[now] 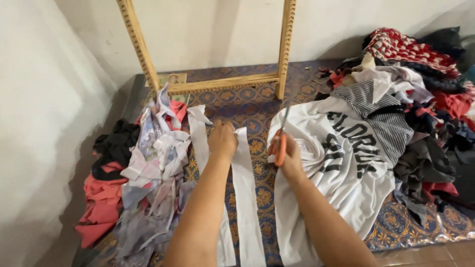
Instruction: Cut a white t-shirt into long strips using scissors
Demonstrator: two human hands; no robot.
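Observation:
My left hand [222, 140] presses down, fingers curled, on the top of two long white cloth strips [246, 198] that lie side by side on a patterned blue mat [257, 106]. My right hand [292, 159] grips orange-handled scissors [278, 144], blades pointing up and away, at the left edge of a white shirt with dark lettering [341, 163]. The shirt lies spread out just right of the strips.
A heap of cut strips and scraps in white, pink, black and lilac [148, 163] lies to the left. A large pile of mixed clothes [420, 99] fills the right. A wooden frame [222, 83] stands against the back wall.

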